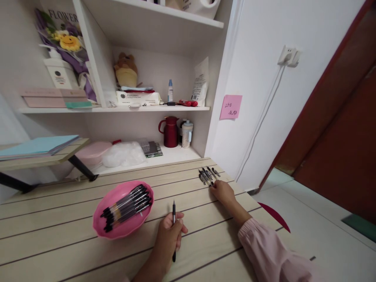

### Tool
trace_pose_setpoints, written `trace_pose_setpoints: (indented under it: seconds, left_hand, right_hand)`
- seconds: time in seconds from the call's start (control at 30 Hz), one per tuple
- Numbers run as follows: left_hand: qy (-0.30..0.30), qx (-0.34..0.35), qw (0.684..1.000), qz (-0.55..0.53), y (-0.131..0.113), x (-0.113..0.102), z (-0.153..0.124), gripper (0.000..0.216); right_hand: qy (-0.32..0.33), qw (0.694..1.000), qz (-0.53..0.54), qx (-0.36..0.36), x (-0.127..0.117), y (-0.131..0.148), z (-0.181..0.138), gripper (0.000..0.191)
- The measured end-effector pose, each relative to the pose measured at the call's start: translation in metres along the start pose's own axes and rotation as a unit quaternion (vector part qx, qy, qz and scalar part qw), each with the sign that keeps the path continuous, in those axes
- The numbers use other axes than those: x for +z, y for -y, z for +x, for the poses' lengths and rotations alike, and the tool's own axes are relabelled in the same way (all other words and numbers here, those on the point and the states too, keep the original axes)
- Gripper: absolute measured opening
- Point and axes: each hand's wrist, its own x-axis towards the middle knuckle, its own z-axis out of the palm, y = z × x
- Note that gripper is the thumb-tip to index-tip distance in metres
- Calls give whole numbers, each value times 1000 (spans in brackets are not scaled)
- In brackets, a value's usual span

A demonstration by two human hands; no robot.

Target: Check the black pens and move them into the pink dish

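My left hand (173,231) is closed around a black pen (174,209), its bare tip pointing up and away from me. At the right of the table, my right hand (223,192) has its fingers pinched at the near end of a group of small black-and-clear pen caps (205,174). A dark cap end shows at those fingertips, which are partly hidden. To the left of my left hand stands a pink scalloped bowl (98,221) with many clear-barrelled black pens (127,207) lying side by side in it.
The slatted wood-look table (73,254) meets a white shelf unit (152,109) at the back. A red jug (170,132) and a pale cup (187,134) stand on its lower shelf, beside a bag of white filling (123,154). A small raised stand (67,150) bears blue paper at left.
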Motion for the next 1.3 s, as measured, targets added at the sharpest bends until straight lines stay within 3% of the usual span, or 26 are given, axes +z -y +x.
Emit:
trace_pose_setpoints:
  seconds: [0.13,0.3,0.43,0.5,0.53,0.6,0.63,0.67,0.77,0.97,1.1,1.2,1.3]
  left_hand:
    - [3,-17,1000,11,-2,0,0,29]
    - [9,9,1000,-4,-3,1,-3,26]
    - [22,1,999,-49,-4,-1,-3,26]
    - [21,6,992,-125,-6,-3,-3,25]
    - [22,9,984,-174,-7,-4,-2,22]
    - [28,2,964,-266,-10,-6,0,14]
    - [31,-6,953,-301,-11,-7,1,11]
    - [31,-13,945,-326,-13,-7,2,9]
    - [36,-14,934,-356,-14,-8,4,7]
    - [68,-7,939,-338,-14,-8,4,20]
    - [75,-27,945,-316,-12,-10,5,39]
    - [71,-40,954,-288,-10,-12,6,39]
    - [70,-39,961,-263,-10,-12,6,34]
  right_hand:
    - [-5,1000,2,1,2,3,0,20]
    - [-16,1000,7,1,-4,4,0,19]
    - [-16,997,62,-33,-15,17,-22,18]
    - [50,984,141,-96,-15,31,-48,20]
    - [123,963,199,-135,-13,39,-64,22]
    - [308,879,315,-182,-6,54,-97,26]
    - [349,847,354,-188,-1,60,-112,24]
    - [343,834,381,-202,3,65,-125,20]
    - [262,836,431,-216,15,74,-147,15]
    - [199,839,470,-187,25,78,-143,9]
    - [111,904,378,-166,16,65,-111,7]
    - [34,964,235,-117,6,47,-75,11]
    - [6,992,98,-78,1,31,-45,15]
